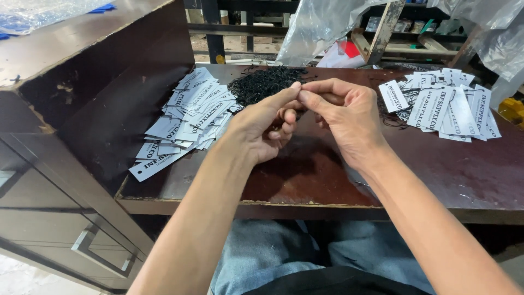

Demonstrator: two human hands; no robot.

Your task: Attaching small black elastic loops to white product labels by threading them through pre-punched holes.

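- Fingers [295, 87] of both hands meet tip to tip above the middle of the desk [447, 175], pinched together on something too thin to make out; it is probably one black string from the heap just beyond them.
- Left hand [262, 123] has thumb and forefinger pressed shut at the meeting point, with the other fingers curled in under it.
- Right hand [344, 112] pinches against the same spot from the other side, back of the hand turned up.
- Black strings [267, 82] lie in a loose tangled heap just past the fingertips, slightly to the left.
- White paper tags [188, 112] are spread in an overlapping pile well to the left of the fingers, and these look unstrung.
- Tags on the right [447, 104] lie in a second pile, with dark strings showing among them.
- Judging by the two piles, the step in hand looks like readying one string for a tag.
- That step would call for a fine grip, a free string end, and a tag brought over from the left pile.
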